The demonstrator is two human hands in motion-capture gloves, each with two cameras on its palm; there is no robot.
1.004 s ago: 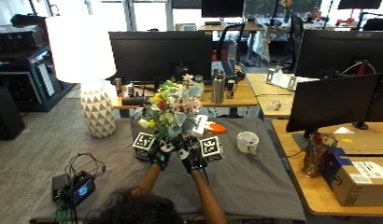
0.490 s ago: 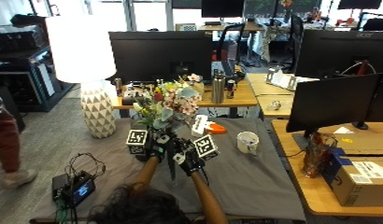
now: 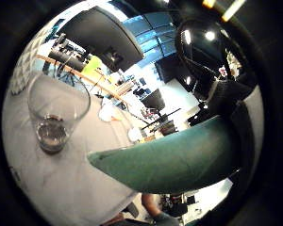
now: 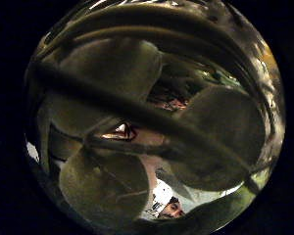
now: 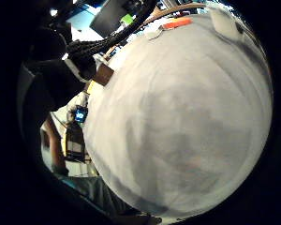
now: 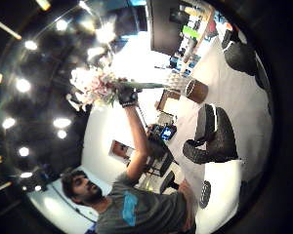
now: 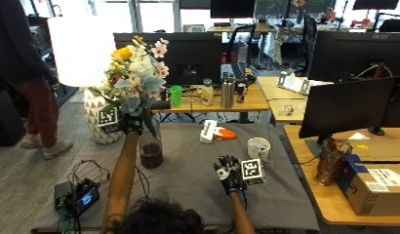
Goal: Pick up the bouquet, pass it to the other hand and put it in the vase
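Note:
In the outside view my left hand (image 7: 130, 123) grips the stems of a bouquet (image 7: 137, 72) of yellow, white and pink flowers with grey-green leaves. It holds the bouquet upright, just above a clear glass vase (image 7: 150, 147) with something dark in its bottom, on the grey table (image 7: 187, 185). The left little finger side palm view shows the vase (image 3: 56, 113) beside a green leaf (image 3: 179, 160). Leaves (image 4: 147, 132) fill the left thumb side view. My right hand (image 7: 229, 173) hovers low over the table, right of the vase, fingers relaxed and holding nothing. The right thumb side view shows the bouquet (image 6: 95, 85) high in the left hand (image 6: 128, 96).
A white mug (image 7: 258, 146) stands right of centre, an orange and white object (image 7: 216, 134) behind it. A patterned lamp base (image 7: 96, 112) sits left of the vase. A small black device (image 7: 80, 196) with cables lies at the front left. Dark monitors line the table's far edge.
Both hands were together on the bouquet at the table's middle. The left hand has carried it left and up over the vase; the right hand let go and dropped towards the table.

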